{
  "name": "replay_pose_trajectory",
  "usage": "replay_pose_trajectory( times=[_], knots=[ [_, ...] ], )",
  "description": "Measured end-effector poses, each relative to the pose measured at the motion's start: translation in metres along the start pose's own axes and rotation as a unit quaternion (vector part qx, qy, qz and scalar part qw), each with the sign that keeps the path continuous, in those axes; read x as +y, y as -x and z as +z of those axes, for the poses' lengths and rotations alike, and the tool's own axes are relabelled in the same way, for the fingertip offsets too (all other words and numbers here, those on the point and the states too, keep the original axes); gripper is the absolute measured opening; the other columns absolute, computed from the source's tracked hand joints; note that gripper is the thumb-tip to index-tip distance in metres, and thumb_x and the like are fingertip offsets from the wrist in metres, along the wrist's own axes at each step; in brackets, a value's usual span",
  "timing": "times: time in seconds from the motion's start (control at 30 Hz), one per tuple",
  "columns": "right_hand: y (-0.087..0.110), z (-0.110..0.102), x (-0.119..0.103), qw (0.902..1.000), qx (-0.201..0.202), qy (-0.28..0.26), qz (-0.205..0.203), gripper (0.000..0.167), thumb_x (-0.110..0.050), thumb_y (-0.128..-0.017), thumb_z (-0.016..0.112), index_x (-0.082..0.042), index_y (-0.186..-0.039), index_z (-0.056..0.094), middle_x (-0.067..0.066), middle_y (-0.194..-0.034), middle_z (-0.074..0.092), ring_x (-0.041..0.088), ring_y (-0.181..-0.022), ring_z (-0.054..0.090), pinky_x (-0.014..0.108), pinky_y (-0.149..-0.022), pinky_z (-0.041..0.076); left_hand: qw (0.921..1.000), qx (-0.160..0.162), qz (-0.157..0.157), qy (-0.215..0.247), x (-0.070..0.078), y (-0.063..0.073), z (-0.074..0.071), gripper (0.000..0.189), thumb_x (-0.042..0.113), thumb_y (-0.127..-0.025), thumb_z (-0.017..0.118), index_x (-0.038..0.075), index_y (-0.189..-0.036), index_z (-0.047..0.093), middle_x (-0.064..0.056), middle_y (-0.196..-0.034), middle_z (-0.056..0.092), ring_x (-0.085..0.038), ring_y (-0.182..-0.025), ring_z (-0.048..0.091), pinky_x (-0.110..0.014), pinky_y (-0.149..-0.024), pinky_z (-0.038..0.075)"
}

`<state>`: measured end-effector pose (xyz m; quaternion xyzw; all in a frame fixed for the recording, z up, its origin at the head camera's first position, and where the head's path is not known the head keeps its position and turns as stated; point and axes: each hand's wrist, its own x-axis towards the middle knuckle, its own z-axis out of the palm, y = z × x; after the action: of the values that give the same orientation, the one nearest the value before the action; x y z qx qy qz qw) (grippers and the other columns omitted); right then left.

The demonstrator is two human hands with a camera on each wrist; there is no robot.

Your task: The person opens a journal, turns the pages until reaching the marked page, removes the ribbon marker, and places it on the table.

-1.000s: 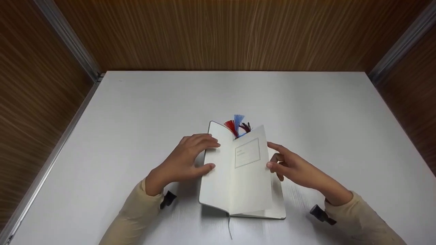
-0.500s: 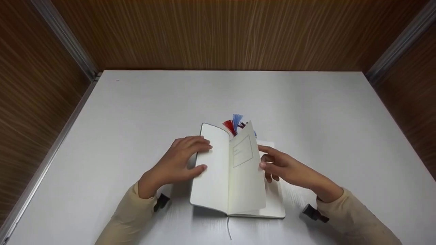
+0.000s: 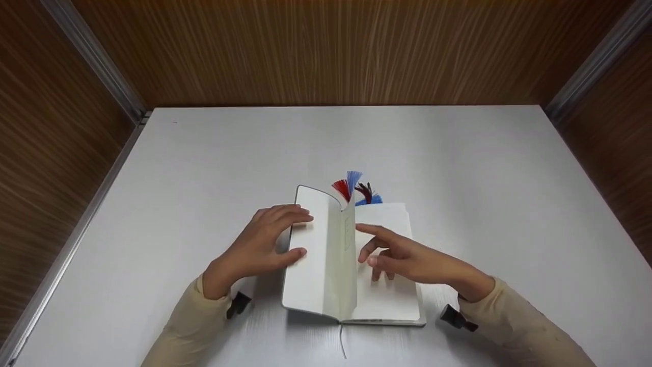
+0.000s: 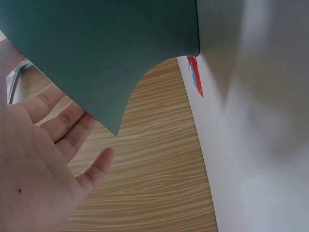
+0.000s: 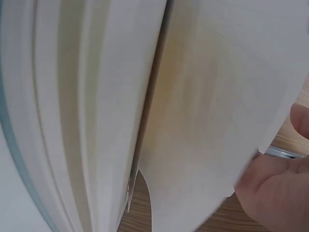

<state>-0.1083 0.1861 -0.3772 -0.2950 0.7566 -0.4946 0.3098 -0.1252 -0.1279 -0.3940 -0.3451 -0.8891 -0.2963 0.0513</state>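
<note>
An open notebook [image 3: 311, 255] lies on the white table, its green cover [image 4: 96, 53] tilted up at the left. My left hand [image 3: 265, 244] rests its relaxed fingers and thumb over the cover's outer edge, on the white inner side. A single page [image 3: 348, 275] stands almost upright near the spine. My right hand [image 3: 407, 255] touches this page with an outstretched index finger, the other fingers loosely bent above the white right-hand pages [image 3: 392, 306]. At the notebook's top stick out a red tassel [image 3: 342, 188], a light blue tassel [image 3: 354, 179], a dark red one [image 3: 364, 191] and another blue one [image 3: 376, 199].
A thin ribbon [image 3: 342, 341] trails from the bottom of the spine onto the table [image 3: 229, 153]. Wood-grain panels [image 3: 336, 56] stand behind and at both sides. Small black wrist cameras [image 3: 457, 318] hang below both sleeves.
My right hand has moved left, swinging the page from the right until it stands nearly on edge, with the thumb now off it. The cover and left hand shifted slightly left.
</note>
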Motion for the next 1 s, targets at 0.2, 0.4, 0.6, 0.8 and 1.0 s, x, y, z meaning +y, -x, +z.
replay_pose_trajectory(
  times=[0.2,0.4,0.6,0.8,1.0],
  knots=[
    [-0.007,0.011,0.000,0.9996,-0.007,0.021,-0.015,0.063,-0.022,-0.101,0.050,-0.006,-0.153,0.018,0.023,-0.132,0.050,0.028,-0.103,0.063,0.026,-0.080,0.053,0.9998,0.002,-0.018,0.005,0.002,0.000,-0.002,0.054,0.036,-0.082,0.072,0.016,-0.130,0.058,-0.003,-0.134,0.059,-0.022,-0.128,0.050,-0.051,-0.101,0.039],
    [-0.011,0.020,0.001,0.9989,-0.014,0.043,0.009,0.061,-0.028,-0.101,0.050,-0.017,-0.154,0.021,0.016,-0.148,0.038,0.031,-0.127,0.051,0.041,-0.102,0.044,0.9987,0.006,-0.042,0.027,0.004,-0.001,-0.002,0.059,0.044,-0.086,0.066,0.015,-0.136,0.053,-0.003,-0.135,0.058,-0.023,-0.127,0.052,-0.051,-0.100,0.040],
    [-0.016,0.027,0.002,0.9976,-0.041,0.052,0.019,0.063,-0.028,-0.101,0.052,-0.021,-0.154,0.021,0.010,-0.153,0.026,0.031,-0.134,0.043,0.041,-0.103,0.043,0.9981,0.012,-0.050,0.033,0.008,-0.003,-0.002,0.068,0.060,-0.087,0.057,0.016,-0.139,0.050,-0.005,-0.136,0.058,-0.027,-0.125,0.053,-0.054,-0.100,0.040],
    [-0.019,0.034,0.002,0.9965,-0.059,0.058,0.006,0.065,-0.025,-0.100,0.054,-0.018,-0.154,0.019,0.009,-0.153,0.020,0.031,-0.133,0.042,0.033,-0.101,0.045,0.9980,0.029,-0.046,0.032,0.007,-0.004,0.001,0.077,0.072,-0.086,0.047,0.016,-0.139,0.049,-0.006,-0.132,0.060,-0.027,-0.123,0.054,-0.053,-0.098,0.042],
    [-0.022,0.038,0.004,0.9958,-0.067,0.059,0.021,0.066,-0.027,-0.099,0.055,-0.021,-0.155,0.020,0.008,-0.154,0.016,0.030,-0.132,0.044,0.029,-0.101,0.045,0.9977,0.023,-0.053,0.035,0.008,-0.002,-0.002,0.057,0.032,-0.084,0.068,0.017,-0.137,0.052,-0.006,-0.135,0.057,-0.027,-0.125,0.053,-0.053,-0.099,0.042]
  ],
)
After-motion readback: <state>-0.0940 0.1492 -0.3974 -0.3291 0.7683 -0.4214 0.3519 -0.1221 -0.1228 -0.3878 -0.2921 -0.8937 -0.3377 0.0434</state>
